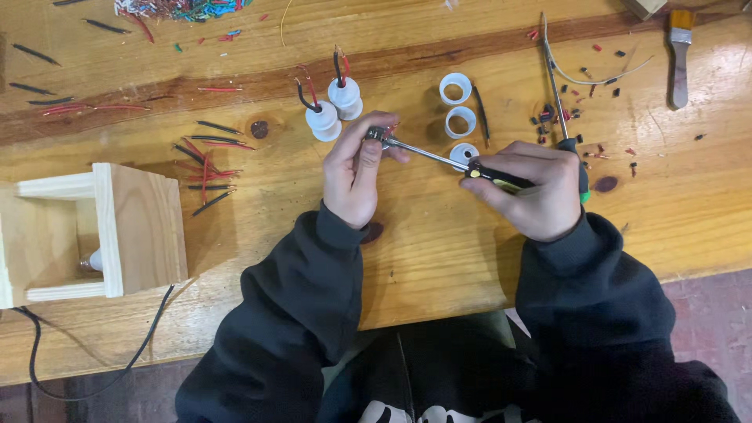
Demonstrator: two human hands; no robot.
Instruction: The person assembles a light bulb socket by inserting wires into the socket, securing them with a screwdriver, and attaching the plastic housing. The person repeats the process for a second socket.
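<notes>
My left hand [356, 168] pinches a small metal lamp-socket part [377, 135] with red wire ends just above the wooden bench. My right hand [533, 188] grips the black and yellow handle of a screwdriver [439, 156], whose thin shaft runs left and its tip meets the metal part. Two white socket bodies [334, 108] with red and black wires stand upright just beyond my left hand. Three white plastic rings [460, 117] lie beyond the screwdriver shaft.
A pale wooden box [117, 227] holding a bulb sits at the left, with a black cable [94, 368] trailing off the front edge. Cut red and black wire pieces [207, 160] lie scattered at left. Long-nosed pliers [558, 94], wire scraps and a paintbrush [680, 55] lie at right.
</notes>
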